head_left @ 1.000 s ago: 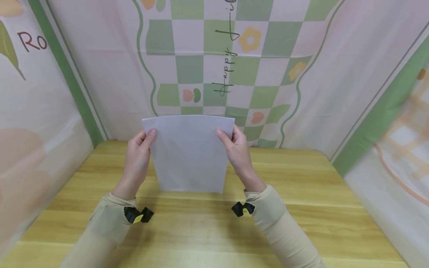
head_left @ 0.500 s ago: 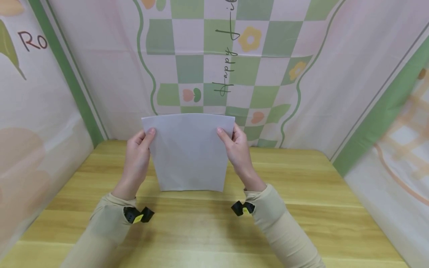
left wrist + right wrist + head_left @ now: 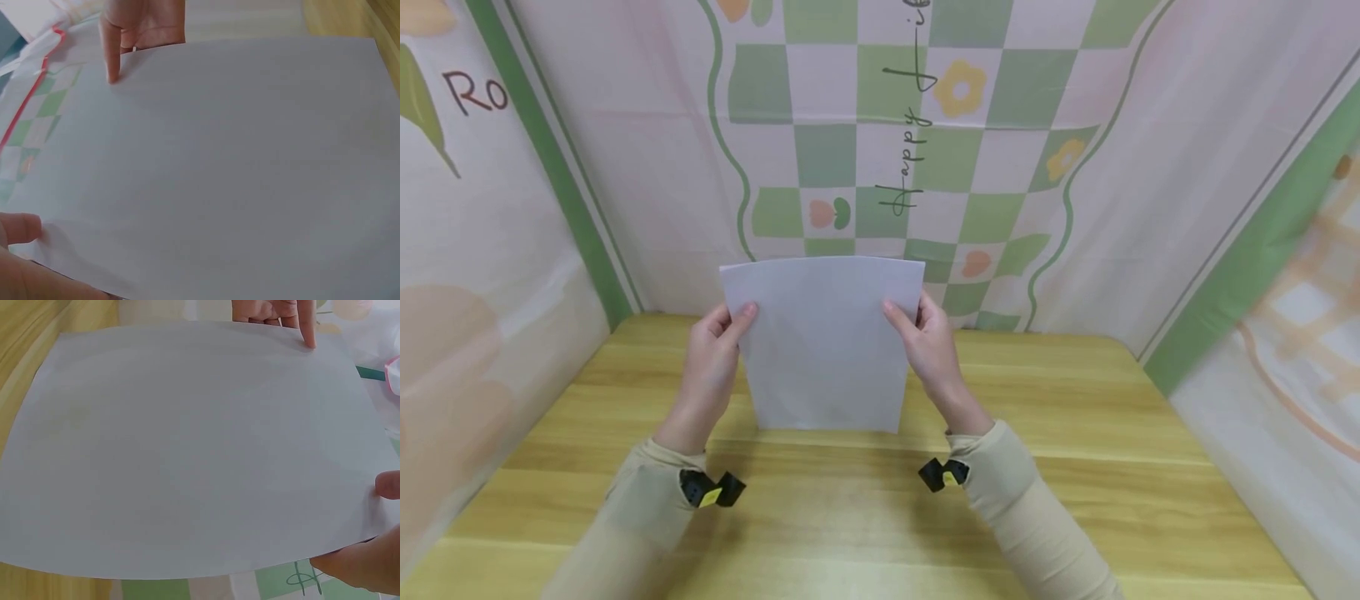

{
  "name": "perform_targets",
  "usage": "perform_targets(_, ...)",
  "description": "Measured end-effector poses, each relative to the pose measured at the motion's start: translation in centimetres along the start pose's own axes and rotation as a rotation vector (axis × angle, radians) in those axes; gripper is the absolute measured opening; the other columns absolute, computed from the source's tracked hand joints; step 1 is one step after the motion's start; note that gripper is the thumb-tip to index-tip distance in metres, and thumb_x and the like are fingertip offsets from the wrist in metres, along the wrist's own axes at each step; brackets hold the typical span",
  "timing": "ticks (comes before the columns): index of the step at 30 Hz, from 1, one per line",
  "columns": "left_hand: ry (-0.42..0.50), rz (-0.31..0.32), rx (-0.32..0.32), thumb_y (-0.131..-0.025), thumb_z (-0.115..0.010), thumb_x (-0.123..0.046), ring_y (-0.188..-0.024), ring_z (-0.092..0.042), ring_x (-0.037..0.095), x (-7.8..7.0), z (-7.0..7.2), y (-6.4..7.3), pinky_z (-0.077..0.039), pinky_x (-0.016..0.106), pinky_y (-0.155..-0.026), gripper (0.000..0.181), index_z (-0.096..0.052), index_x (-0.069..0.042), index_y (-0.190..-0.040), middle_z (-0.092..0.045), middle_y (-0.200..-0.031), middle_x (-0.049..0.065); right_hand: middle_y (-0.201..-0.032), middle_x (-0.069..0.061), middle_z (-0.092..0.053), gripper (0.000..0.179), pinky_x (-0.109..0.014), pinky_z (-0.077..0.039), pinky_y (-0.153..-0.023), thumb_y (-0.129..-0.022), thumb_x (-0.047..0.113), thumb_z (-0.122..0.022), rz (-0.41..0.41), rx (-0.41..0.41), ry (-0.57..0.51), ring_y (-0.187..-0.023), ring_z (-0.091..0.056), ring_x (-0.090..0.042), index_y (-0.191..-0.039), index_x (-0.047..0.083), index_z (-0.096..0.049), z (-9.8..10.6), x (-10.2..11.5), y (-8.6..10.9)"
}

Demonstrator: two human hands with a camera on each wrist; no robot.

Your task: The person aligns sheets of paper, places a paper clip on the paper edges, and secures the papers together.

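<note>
A blank white sheet of paper (image 3: 826,350) is held up before me, its top edge bowed slightly upward. My left hand (image 3: 711,354) pinches its left side near the top, thumb on the near face and fingers behind. On the opposite side my right hand (image 3: 934,350) pinches the paper the same way. In the left wrist view the paper (image 3: 219,162) fills most of the picture, with the right hand (image 3: 147,25) at its far edge. The right wrist view shows the paper (image 3: 194,450) with no marks on the near face, and the left hand (image 3: 275,312) beyond.
Below the paper lies a wood-grain table (image 3: 827,517). Behind it hangs a cloth (image 3: 820,158) with green checks, flowers and lettering. More printed cloth (image 3: 482,217) closes off the left, and a green-banded cloth (image 3: 1247,275) the right. A small black device sits at each wrist.
Both hands have slid slightly down the sides of the paper, so the thumbs sit lower from its top edge. The paper itself stays nearly in place.
</note>
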State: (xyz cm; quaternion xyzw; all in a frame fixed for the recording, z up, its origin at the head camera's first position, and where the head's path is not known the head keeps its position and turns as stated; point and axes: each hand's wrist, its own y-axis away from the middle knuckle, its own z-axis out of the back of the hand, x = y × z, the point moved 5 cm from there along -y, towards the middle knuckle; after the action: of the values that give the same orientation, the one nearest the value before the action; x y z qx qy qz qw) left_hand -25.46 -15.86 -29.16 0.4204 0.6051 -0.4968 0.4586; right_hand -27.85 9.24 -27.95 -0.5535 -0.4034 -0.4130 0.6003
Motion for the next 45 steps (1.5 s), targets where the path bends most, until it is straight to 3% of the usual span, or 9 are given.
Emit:
perform_targets(6,-0.020,0.007,0.022,-0.097,-0.055,-0.020,-0.104,-0.055,0.010,0.8,0.0,0.1,-0.044,0.022,-0.090,0.042,-0.050,0.003,-0.131,-0.062,-0.107,-0.006,-0.127,-0.016,-0.056,0.039,-0.036,-0.045,-0.095,-0.095,0.013,-0.056,-0.016,0.008,-0.005,-0.111,-0.055,-0.023,-0.132,0.003,-0.049,0.0,-0.7,0.2)
perform_targets(13,-0.041,0.026,0.049,-0.096,-0.056,-0.019,-0.107,-0.056,0.010,1.9,0.3,0.4,-0.045,0.020,-0.091,0.043,-0.049,0.002,-0.133,-0.058,-0.124,0.009,-0.127,-0.018,-0.057,0.042,-0.037,-0.045,-0.097,-0.094,0.010,-0.057,-0.036,0.009,-0.004,-0.111,-0.056,-0.025,-0.135,0.004,-0.048,0.2,-1.5,0.6)
perform_targets(20,-0.052,0.048,0.037,-0.096,-0.055,-0.015,-0.105,-0.056,0.008,2.9,0.5,0.5,-0.045,0.021,-0.091,0.039,-0.051,0.002,-0.131,-0.062,-0.117,0.004,-0.128,-0.018,-0.057,0.043,-0.039,-0.045,-0.098,-0.093,0.009,-0.058,-0.044,0.028,0.018,-0.113,-0.057,-0.027,-0.135,0.004,-0.048,0.2,-2.7,1.0)
perform_targets(28,-0.095,0.083,0.054,-0.097,-0.053,-0.017,-0.107,-0.054,0.009,3.8,0.3,0.9,-0.043,0.023,-0.092,0.038,-0.051,0.001,-0.131,-0.056,-0.129,0.015,-0.123,-0.021,-0.060,0.042,-0.037,-0.047,-0.094,-0.091,0.005,-0.060,-0.049,0.022,0.048,-0.109,-0.059,-0.029,-0.131,0.000,-0.051,0.4,-3.8,1.2)
perform_targets(38,-0.115,0.098,0.013,-0.097,-0.053,-0.016,-0.103,-0.055,0.006,3.8,0.2,0.8,-0.044,0.021,-0.088,0.036,-0.053,0.004,-0.128,-0.058,-0.124,0.014,-0.126,-0.020,-0.059,0.041,-0.043,-0.046,-0.098,-0.091,0.005,-0.059,-0.025,0.032,0.043,-0.113,-0.058,-0.030,-0.131,0.001,-0.050,0.3,-3.5,1.1)
perform_targets(45,-0.113,0.090,0.051,-0.097,-0.053,-0.021,-0.108,-0.054,0.010,4.1,0.3,0.8,-0.044,0.024,-0.091,0.039,-0.052,0.001,-0.129,-0.056,-0.130,0.014,-0.127,-0.020,-0.058,0.042,-0.041,-0.046,-0.097,-0.091,0.007,-0.061,-0.039,0.041,0.056,-0.113,-0.058,-0.029,-0.131,0.001,-0.050,0.3,-3.7,1.1)
